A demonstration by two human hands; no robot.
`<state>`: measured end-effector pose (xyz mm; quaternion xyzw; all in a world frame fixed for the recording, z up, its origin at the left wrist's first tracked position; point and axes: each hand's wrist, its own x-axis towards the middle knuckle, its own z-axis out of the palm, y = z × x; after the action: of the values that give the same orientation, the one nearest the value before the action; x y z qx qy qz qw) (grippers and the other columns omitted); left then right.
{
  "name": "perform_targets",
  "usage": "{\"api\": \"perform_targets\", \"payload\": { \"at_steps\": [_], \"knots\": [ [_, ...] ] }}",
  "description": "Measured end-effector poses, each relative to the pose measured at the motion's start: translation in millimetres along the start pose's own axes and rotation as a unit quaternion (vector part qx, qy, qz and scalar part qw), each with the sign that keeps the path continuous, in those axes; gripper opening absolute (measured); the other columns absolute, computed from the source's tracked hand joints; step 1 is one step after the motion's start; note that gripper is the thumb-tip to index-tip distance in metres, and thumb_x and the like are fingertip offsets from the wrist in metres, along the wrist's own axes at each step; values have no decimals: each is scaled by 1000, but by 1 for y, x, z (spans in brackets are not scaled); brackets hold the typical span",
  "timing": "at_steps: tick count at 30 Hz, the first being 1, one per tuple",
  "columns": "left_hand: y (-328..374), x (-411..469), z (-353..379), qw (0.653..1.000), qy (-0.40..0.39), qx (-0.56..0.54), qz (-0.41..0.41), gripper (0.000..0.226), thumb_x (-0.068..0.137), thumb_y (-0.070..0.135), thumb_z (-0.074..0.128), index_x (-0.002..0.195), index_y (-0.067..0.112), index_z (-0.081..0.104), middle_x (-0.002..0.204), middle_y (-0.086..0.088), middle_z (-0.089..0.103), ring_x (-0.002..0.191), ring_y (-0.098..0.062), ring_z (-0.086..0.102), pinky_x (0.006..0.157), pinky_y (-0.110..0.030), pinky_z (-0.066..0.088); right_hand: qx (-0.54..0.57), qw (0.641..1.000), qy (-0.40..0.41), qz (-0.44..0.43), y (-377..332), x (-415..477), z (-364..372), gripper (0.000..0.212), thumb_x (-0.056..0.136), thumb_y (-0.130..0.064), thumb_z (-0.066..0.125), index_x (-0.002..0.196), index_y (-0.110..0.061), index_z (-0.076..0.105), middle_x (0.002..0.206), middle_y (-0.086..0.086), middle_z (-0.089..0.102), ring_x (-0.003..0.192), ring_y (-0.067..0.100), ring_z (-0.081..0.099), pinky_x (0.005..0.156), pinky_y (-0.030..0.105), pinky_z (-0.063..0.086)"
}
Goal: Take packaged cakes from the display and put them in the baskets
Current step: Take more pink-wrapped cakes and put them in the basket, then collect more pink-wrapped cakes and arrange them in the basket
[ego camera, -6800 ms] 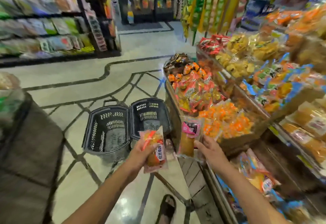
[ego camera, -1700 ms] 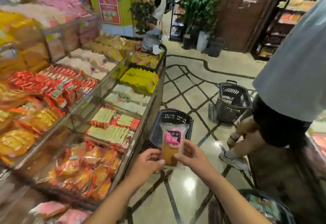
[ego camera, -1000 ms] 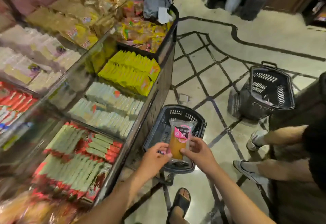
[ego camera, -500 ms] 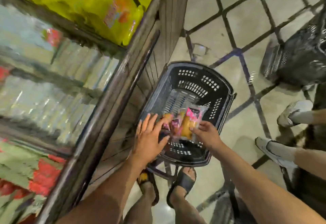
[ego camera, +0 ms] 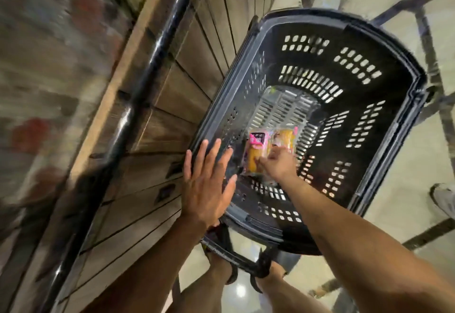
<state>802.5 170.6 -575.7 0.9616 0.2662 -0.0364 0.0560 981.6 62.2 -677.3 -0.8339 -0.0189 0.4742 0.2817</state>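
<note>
A black plastic basket [ego camera: 398, 66] stands on the floor right below me. Two packaged cakes lie side by side on its bottom: one with a pink label [ego camera: 257, 149] and a second orange one [ego camera: 286, 138] to its right. My right hand [ego camera: 278, 165] reaches deep into the basket, its fingers closed on the lower edge of the pink-labelled cake. My left hand [ego camera: 206, 184] is spread flat with fingers apart over the basket's left rim and holds nothing.
The display's wooden side panel [ego camera: 172, 96] and black rail [ego camera: 152, 71] run close along the basket's left. The basket's folded handle [ego camera: 236, 258] lies by my sandalled feet [ego camera: 231, 275]. Another person's white shoe [ego camera: 445, 199] shows at the right edge.
I have bent lower over the basket. My right hand has gone down with the pink-labelled cake to the basket's bottom, beside the other cake. My left hand has drawn back to the left rim.
</note>
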Motion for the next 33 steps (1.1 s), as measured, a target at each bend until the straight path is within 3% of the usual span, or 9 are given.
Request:
{"api": "perform_targets", "payload": {
  "at_steps": [3, 5, 11, 15, 19, 23, 27, 31, 33],
  "knots": [
    [-2, -2, 4, 1000, 18, -8, 6, 62, 95, 43, 52, 153, 24, 46, 168, -5, 29, 158, -28, 19, 125, -61, 15, 18, 1000, 7, 2, -3, 19, 26, 37, 86, -39, 80, 101, -12, 60, 87, 5, 64, 88, 22, 63, 72, 26, 39],
    [-2, -3, 6, 1000, 24, -16, 9, 61, 94, 42, 52, 153, 24, 48, 168, -5, 30, 158, -28, 19, 125, -61, 15, 20, 1000, -11, 13, -1, 31, 41, 41, 87, -42, 78, 100, -10, 57, 91, 6, 65, 88, 21, 60, 77, 28, 43],
    [-3, -2, 3, 1000, -18, 3, -5, 66, 96, 50, 53, 156, 27, 39, 171, -4, 22, 160, -26, 10, 127, -59, 10, 27, 997, -62, 23, -7, 16, 37, 64, 94, -27, 72, 148, -4, 44, 141, 13, 59, 126, 32, 59, 112, 41, 43],
    [0, -2, -12, 998, -56, 5, -7, 66, 98, 52, 53, 156, 26, 38, 170, -4, 23, 160, -26, 9, 127, -59, 13, -7, 995, -101, 16, -6, -17, 10, 47, 95, -25, 69, 136, -7, 57, 126, 9, 69, 111, 30, 67, 102, 48, 52],
    [15, -6, -50, 999, -51, -13, -9, 60, 95, 44, 63, 150, 23, 51, 164, -4, 39, 156, -26, 25, 124, -56, 24, -15, 995, -100, 13, -19, -70, -32, 40, 90, -43, 73, 119, -15, 67, 110, 0, 73, 103, 22, 69, 98, 40, 53],
    [36, -9, -118, 999, -41, -26, 13, 60, 95, 42, 66, 149, 22, 52, 160, -3, 45, 153, -26, 33, 121, -56, 33, -33, 998, -50, -3, -66, -154, -90, 23, 95, -28, 69, 108, -9, 68, 100, 3, 68, 95, 20, 63, 75, 24, 39],
    [56, -2, -205, 998, -41, -36, 41, 57, 99, 47, 46, 151, 23, 49, 161, -1, 43, 154, -24, 30, 123, -53, 30, -42, 998, 10, -39, -118, -236, -147, 35, 90, -34, 72, 118, -13, 66, 112, 3, 71, 104, 22, 68, 90, 31, 52],
    [82, 12, -301, 994, -32, -51, 92, 58, 102, 48, 38, 154, 25, 44, 166, 0, 34, 157, -21, 22, 128, -46, 15, -68, 988, 87, -108, -181, -319, -205, 31, 90, -25, 70, 119, -16, 66, 112, 4, 69, 95, 20, 68, 72, 18, 46],
    [91, 20, -349, 992, 0, -63, 106, 56, 102, 47, 47, 155, 27, 44, 166, 1, 34, 157, -21, 23, 128, -46, 16, -84, 976, 134, -151, -212, -359, -233, 35, 87, -28, 70, 120, -20, 65, 114, 4, 66, 103, 21, 66, 81, 24, 46]
  ]
}}
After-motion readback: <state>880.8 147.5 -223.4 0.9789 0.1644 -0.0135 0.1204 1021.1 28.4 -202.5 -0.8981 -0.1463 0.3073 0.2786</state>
